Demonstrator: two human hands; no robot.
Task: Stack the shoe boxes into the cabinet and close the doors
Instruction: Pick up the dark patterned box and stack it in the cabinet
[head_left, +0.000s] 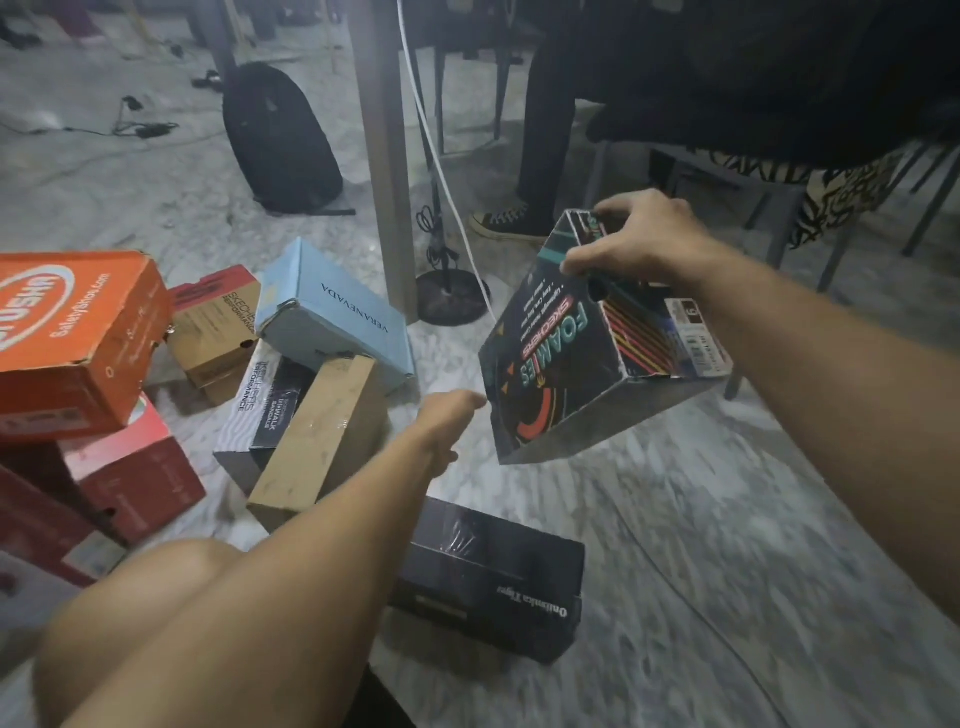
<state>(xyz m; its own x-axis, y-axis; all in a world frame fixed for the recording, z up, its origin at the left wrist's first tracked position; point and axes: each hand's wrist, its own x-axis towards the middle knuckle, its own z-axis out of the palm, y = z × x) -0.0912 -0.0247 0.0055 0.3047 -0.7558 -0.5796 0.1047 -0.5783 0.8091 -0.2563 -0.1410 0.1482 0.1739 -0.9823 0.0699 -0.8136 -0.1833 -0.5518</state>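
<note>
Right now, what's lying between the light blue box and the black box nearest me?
In the head view, a tan box and the left forearm lie between the light blue box and the black box.

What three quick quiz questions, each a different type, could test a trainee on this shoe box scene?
1. True or false: the right hand holds the dark Skechers Foamies box clear of the floor.
2. What colour is the Veranevada box?
3. Where is the black Onitsuka Tiger box? A) in the left hand B) flat on the floor C) atop the orange box

Key: 1 true; 2 light blue; 3 B
</note>
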